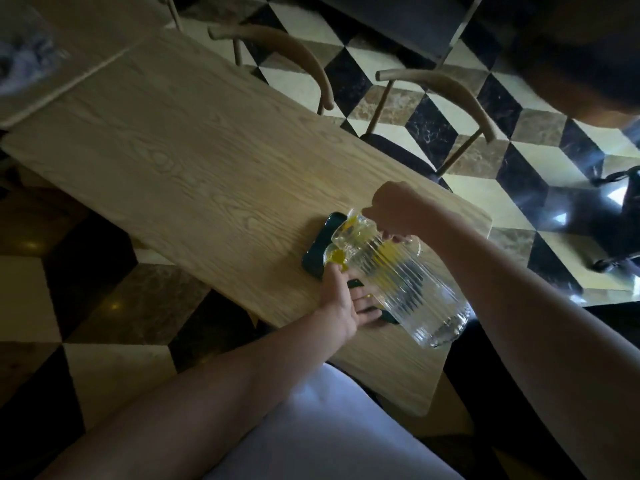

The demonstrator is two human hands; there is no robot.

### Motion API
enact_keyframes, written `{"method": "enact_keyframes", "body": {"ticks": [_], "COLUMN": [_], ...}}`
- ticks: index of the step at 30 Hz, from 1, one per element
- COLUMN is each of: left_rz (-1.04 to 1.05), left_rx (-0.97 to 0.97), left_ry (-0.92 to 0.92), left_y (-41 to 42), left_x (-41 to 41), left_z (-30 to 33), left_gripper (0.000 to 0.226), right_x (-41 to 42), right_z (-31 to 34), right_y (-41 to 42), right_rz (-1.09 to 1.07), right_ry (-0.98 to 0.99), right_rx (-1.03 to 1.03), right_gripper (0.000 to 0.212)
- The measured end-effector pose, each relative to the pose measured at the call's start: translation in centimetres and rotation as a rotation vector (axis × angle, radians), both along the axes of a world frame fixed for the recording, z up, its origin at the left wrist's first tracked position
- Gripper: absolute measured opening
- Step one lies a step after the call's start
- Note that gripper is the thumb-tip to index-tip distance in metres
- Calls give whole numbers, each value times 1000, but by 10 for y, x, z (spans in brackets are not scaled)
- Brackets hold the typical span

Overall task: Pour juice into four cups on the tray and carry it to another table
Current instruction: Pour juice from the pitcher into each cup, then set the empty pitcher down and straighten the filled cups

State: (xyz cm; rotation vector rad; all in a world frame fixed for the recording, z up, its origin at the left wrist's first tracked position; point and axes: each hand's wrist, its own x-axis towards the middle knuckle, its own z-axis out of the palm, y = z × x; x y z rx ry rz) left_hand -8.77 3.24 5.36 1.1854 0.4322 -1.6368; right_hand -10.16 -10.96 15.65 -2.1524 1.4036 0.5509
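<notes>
A ribbed clear glass pitcher is tipped forward over a dark green tray on the wooden table. My right hand grips the pitcher near its handle at the top. A little yellow juice shows inside near the spout. Under the spout stands a small glass cup with yellow juice in it. My left hand rests at the tray's near edge, its thumb touching that cup. The pitcher hides the other cups and most of the tray.
Two wooden chairs with curved backs stand at the table's far side. The floor is checkered black, cream and brown tile. A second tabletop adjoins at the far left. A dark wheeled base sits at the right.
</notes>
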Motion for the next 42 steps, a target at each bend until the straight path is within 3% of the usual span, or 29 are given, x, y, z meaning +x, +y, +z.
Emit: {"method": "enact_keyframes", "body": {"ticks": [5,12,16,21,25,29,37,42], "left_rz": [-101,-333,-492,-694,-723,-608,-338,-338], "left_rx": [-16,-66,-49,26,42,-21,-200,-222], "left_ry": [-279,-650,-958,-1211,-1392,-1399,-1117,-1070], "left_y": [-11,-46,-65,-85,-101,-109,-120,-128], "left_x": [30,107,154,198,218,238,270,282], "left_z": [31,61,82,103,97,65,-9,-38], "left_gripper": [56,76,100,105,104,91,76,87], "right_x": [-11,17,44,75,100,121,139,144], "right_z": [27,40,36,11,-19,-49,-108,-131], "right_y": [-7,-15,-18,-20,-19,-19,-33,-49], "right_rz": [-129,-282,-399,-610,-704,-705,-537,-468], "right_ry": [-345,-650,-774,-959,-973,-1061,-1022,-991], "right_rx": [45,21,60,166,52,-46,-225,-295], "right_gripper": [29,25,25,23,21,21,36,36]}}
